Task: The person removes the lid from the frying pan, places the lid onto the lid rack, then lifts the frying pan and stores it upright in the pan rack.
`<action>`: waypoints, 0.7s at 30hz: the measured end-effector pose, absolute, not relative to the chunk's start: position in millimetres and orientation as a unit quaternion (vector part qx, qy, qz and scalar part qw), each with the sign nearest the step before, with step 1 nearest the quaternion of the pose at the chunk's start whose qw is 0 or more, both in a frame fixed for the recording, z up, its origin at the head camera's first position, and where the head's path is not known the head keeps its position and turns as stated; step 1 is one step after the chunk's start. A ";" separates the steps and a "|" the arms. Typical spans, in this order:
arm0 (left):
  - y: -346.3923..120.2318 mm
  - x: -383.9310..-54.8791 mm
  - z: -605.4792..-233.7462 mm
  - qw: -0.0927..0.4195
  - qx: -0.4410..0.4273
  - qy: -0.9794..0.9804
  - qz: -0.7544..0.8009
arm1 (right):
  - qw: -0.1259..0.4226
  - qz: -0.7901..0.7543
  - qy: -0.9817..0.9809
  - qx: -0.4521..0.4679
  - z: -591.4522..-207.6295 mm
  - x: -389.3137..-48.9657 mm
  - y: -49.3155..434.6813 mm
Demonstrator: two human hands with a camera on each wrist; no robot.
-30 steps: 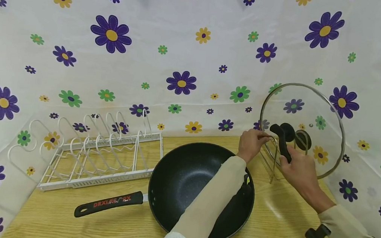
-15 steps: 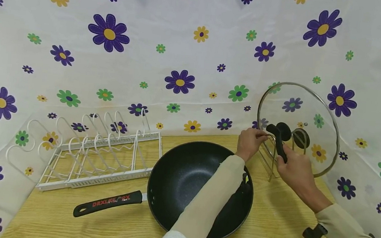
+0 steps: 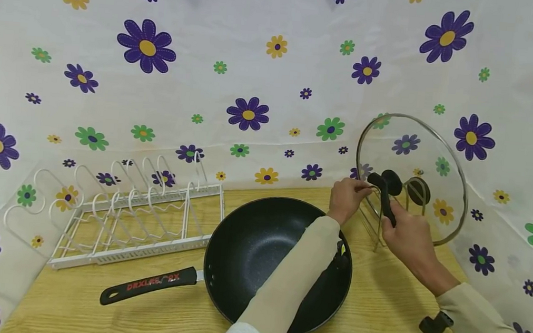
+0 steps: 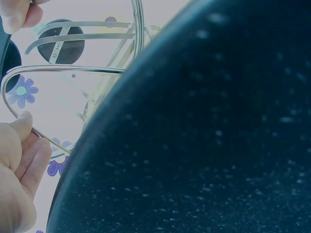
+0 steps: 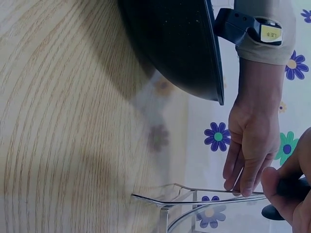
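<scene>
A clear glass lid (image 3: 426,159) with a metal rim stands upright in a wire lid rack (image 4: 73,68) at the back right. My right hand (image 3: 409,240) curls round the lid's black handle (image 3: 389,203). Left of it, my left hand (image 3: 345,199) pinches the rack's front wire loop between thumb and fingers. In the left wrist view the left fingertips (image 4: 26,124) lie on that wire. The right wrist view shows the rack's wire foot down on the table and the right hand at the handle. A black wok (image 3: 264,251) lies below my left forearm.
A white wire dish rack (image 3: 145,251) stands at the back left. The wok's long black handle (image 3: 151,284) points left across the wooden table (image 3: 68,313). A flowered sheet (image 3: 202,34) hangs behind and at both sides.
The head view has turned slightly right. Against the sheet, the lid and my right hand have shifted a little left, nearer my left hand. Both grips are unchanged.
</scene>
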State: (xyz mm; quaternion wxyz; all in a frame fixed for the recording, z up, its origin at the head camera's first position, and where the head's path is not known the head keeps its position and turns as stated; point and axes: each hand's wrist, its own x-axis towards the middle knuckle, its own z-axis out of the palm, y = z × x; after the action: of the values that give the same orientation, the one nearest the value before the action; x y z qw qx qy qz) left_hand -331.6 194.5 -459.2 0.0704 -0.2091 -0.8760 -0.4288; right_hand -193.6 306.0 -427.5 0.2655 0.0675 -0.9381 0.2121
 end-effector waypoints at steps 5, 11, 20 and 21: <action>194.0 -332.1 -459.5 0.076 -0.214 -0.876 -0.425 | 0.248 0.209 -0.944 0.063 -426.1 -192.0 301.9; 192.5 -331.6 -458.6 0.077 -0.214 -0.878 -0.422 | 0.235 0.207 -0.948 0.059 -428.0 -191.0 298.9; 194.3 -331.8 -460.1 0.074 -0.202 -0.873 -0.437 | 0.237 0.193 -0.950 0.059 -430.2 -188.5 296.1; 194.4 -331.8 -460.3 0.074 -0.199 -0.874 -0.437 | 0.235 0.194 -0.951 0.060 -430.8 -188.1 295.9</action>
State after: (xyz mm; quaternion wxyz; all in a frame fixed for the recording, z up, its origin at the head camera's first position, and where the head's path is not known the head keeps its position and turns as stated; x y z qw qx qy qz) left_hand -331.8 194.4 -460.3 0.0744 -0.1993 -0.8737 -0.4374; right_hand -188.1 295.9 -430.8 0.2352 0.0596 -0.9506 0.1936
